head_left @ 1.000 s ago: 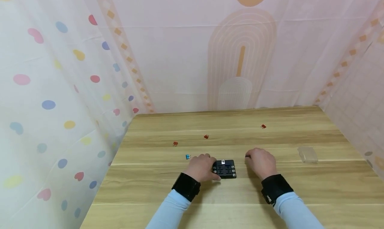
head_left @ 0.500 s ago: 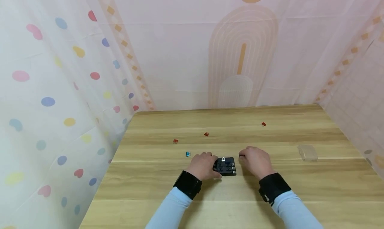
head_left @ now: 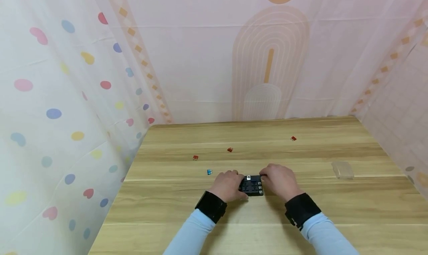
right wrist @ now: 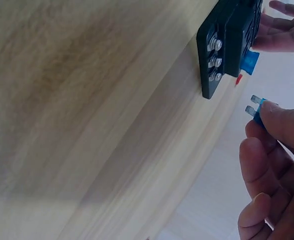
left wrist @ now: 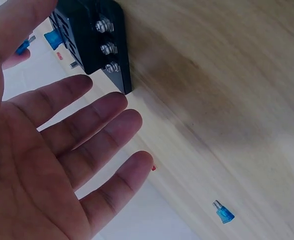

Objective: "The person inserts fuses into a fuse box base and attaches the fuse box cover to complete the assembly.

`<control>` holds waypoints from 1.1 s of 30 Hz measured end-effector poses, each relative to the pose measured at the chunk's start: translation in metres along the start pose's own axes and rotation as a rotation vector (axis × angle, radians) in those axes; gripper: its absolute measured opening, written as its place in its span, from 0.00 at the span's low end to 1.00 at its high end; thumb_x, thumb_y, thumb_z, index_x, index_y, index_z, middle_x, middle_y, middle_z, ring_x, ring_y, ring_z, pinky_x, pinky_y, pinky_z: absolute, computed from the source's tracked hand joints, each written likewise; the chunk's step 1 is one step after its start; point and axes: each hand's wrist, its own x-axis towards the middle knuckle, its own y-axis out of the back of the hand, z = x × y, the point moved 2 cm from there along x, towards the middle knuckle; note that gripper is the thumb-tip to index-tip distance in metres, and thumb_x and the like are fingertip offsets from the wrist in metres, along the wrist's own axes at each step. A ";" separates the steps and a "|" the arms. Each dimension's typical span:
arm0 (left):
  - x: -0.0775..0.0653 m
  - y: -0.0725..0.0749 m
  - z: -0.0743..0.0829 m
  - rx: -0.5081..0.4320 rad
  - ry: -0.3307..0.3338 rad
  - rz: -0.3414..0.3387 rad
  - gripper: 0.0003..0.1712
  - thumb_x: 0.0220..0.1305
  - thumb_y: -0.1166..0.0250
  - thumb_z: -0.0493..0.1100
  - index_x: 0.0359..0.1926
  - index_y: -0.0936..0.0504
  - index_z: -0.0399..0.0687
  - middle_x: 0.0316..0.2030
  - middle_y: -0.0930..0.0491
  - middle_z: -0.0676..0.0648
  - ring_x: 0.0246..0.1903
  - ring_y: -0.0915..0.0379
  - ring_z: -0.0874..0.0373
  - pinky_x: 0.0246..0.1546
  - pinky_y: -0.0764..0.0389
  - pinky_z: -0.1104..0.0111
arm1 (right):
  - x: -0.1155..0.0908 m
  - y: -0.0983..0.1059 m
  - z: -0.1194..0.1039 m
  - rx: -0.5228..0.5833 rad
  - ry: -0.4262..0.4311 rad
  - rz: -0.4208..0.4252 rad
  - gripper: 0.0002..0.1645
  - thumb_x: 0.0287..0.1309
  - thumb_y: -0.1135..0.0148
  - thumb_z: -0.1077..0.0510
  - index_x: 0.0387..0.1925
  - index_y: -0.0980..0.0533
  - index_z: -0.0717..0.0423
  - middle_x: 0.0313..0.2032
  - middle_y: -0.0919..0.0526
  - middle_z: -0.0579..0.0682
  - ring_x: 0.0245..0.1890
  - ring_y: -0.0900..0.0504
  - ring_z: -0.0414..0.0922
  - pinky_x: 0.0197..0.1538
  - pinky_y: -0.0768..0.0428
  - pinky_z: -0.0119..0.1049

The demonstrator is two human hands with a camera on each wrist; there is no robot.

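Note:
A black fuse block (head_left: 252, 186) with screw terminals lies flat on the table. My left hand (head_left: 228, 186) grips its left side, thumb near the front edge and fingers toward the back; in the left wrist view the fingertips (left wrist: 119, 102) are right at its corner. One blue blade fuse (right wrist: 249, 62) stands in the block's top. My right hand (head_left: 280, 180) pinches another blue blade fuse (right wrist: 259, 111) between thumb and index finger, metal prongs pointing at the block. In the head view that hand is at the block's back right corner, and its fingers hide most of the fuse.
A loose blue fuse (head_left: 209, 172) lies left of the block. Red fuses (head_left: 195, 157) (head_left: 230, 150) (head_left: 293, 138) lie farther back. A clear plastic cover (head_left: 343, 170) rests at the right on the wooden table (head_left: 167, 218). Printed curtains (head_left: 200, 62) hang behind it.
My right hand has moved left with its blue fuse, from beside the fuse block to its back right corner. My left hand has shifted slightly right over the block's left side.

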 end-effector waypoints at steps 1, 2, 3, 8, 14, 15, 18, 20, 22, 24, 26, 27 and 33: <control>0.000 0.000 0.000 -0.001 0.000 0.002 0.36 0.47 0.24 0.65 0.51 0.16 0.47 0.37 0.20 0.50 0.35 0.26 0.57 0.37 0.23 0.64 | 0.000 0.000 -0.001 0.000 0.000 -0.006 0.07 0.56 0.30 0.62 0.37 0.13 0.53 0.31 0.16 0.46 0.32 0.18 0.45 0.35 0.20 0.42; 0.001 0.000 0.000 0.001 -0.001 0.003 0.36 0.47 0.24 0.65 0.51 0.16 0.47 0.37 0.20 0.50 0.35 0.26 0.58 0.37 0.23 0.64 | 0.000 0.000 -0.002 0.002 -0.001 -0.012 0.07 0.56 0.30 0.62 0.37 0.13 0.53 0.32 0.16 0.46 0.32 0.18 0.45 0.35 0.20 0.43; 0.001 0.000 0.000 0.001 -0.003 0.005 0.35 0.47 0.24 0.65 0.50 0.16 0.47 0.36 0.20 0.50 0.34 0.26 0.58 0.36 0.23 0.64 | 0.001 -0.001 -0.002 0.004 -0.004 -0.019 0.06 0.56 0.31 0.62 0.37 0.13 0.53 0.32 0.16 0.47 0.33 0.17 0.45 0.36 0.20 0.43; 0.003 -0.002 0.001 0.019 -0.011 0.013 0.33 0.47 0.24 0.65 0.46 0.15 0.46 0.35 0.21 0.50 0.33 0.26 0.58 0.35 0.22 0.65 | 0.001 -0.001 -0.008 0.006 0.002 -0.039 0.05 0.57 0.30 0.62 0.37 0.13 0.54 0.32 0.14 0.47 0.34 0.17 0.46 0.38 0.19 0.45; 0.004 -0.004 0.003 0.017 -0.021 0.022 0.32 0.47 0.23 0.64 0.46 0.15 0.47 0.35 0.22 0.51 0.33 0.26 0.58 0.35 0.22 0.65 | 0.001 -0.003 -0.016 -0.010 0.026 -0.048 0.05 0.56 0.29 0.62 0.36 0.13 0.53 0.32 0.14 0.47 0.34 0.16 0.47 0.38 0.19 0.44; 0.004 -0.004 0.003 0.017 -0.021 0.020 0.32 0.47 0.23 0.64 0.46 0.15 0.47 0.35 0.22 0.51 0.33 0.27 0.59 0.35 0.22 0.65 | 0.001 -0.003 -0.017 -0.011 0.029 -0.052 0.05 0.56 0.29 0.62 0.36 0.13 0.53 0.33 0.14 0.47 0.35 0.16 0.47 0.38 0.19 0.44; 0.005 -0.006 0.003 0.020 -0.017 0.006 0.31 0.48 0.23 0.63 0.46 0.16 0.47 0.35 0.23 0.51 0.33 0.28 0.59 0.35 0.23 0.65 | 0.000 -0.005 -0.020 -0.013 0.041 -0.062 0.05 0.56 0.29 0.62 0.36 0.14 0.54 0.34 0.14 0.47 0.35 0.16 0.47 0.39 0.19 0.45; 0.006 -0.007 0.004 0.033 -0.020 0.002 0.30 0.49 0.23 0.63 0.45 0.16 0.47 0.35 0.24 0.51 0.33 0.28 0.59 0.35 0.23 0.66 | 0.000 -0.005 -0.021 -0.018 0.050 -0.065 0.05 0.56 0.28 0.62 0.36 0.13 0.54 0.34 0.14 0.48 0.35 0.16 0.47 0.39 0.19 0.45; 0.006 -0.009 0.004 0.049 -0.026 0.004 0.29 0.50 0.24 0.62 0.45 0.16 0.47 0.35 0.24 0.52 0.33 0.28 0.59 0.35 0.23 0.66 | -0.001 -0.006 -0.022 -0.023 0.056 -0.066 0.05 0.55 0.28 0.62 0.36 0.13 0.54 0.33 0.14 0.47 0.35 0.16 0.47 0.38 0.19 0.45; 0.006 -0.010 0.004 0.066 -0.033 0.014 0.28 0.51 0.24 0.61 0.44 0.16 0.47 0.34 0.23 0.52 0.33 0.27 0.59 0.34 0.23 0.66 | -0.001 -0.007 -0.022 -0.028 0.062 -0.066 0.05 0.55 0.27 0.62 0.35 0.13 0.54 0.33 0.14 0.47 0.34 0.17 0.46 0.38 0.19 0.44; 0.006 -0.011 0.005 0.079 -0.038 0.024 0.27 0.51 0.24 0.61 0.43 0.15 0.48 0.34 0.23 0.52 0.33 0.26 0.59 0.34 0.22 0.66 | -0.001 -0.008 -0.022 -0.028 0.067 -0.066 0.05 0.54 0.27 0.62 0.35 0.13 0.53 0.32 0.14 0.47 0.34 0.17 0.46 0.37 0.19 0.44; 0.006 -0.011 0.005 0.084 -0.039 0.028 0.26 0.51 0.24 0.61 0.43 0.15 0.48 0.34 0.23 0.52 0.33 0.26 0.59 0.34 0.22 0.66 | -0.001 -0.008 -0.022 -0.029 0.068 -0.065 0.05 0.54 0.27 0.61 0.34 0.13 0.53 0.32 0.15 0.47 0.34 0.17 0.46 0.37 0.19 0.44; 0.006 -0.009 0.006 0.098 -0.036 0.037 0.25 0.50 0.23 0.60 0.40 0.15 0.48 0.33 0.24 0.52 0.32 0.27 0.59 0.32 0.23 0.66 | -0.001 -0.011 -0.022 -0.040 0.079 -0.056 0.05 0.52 0.25 0.61 0.33 0.13 0.52 0.31 0.17 0.45 0.33 0.18 0.44 0.36 0.20 0.43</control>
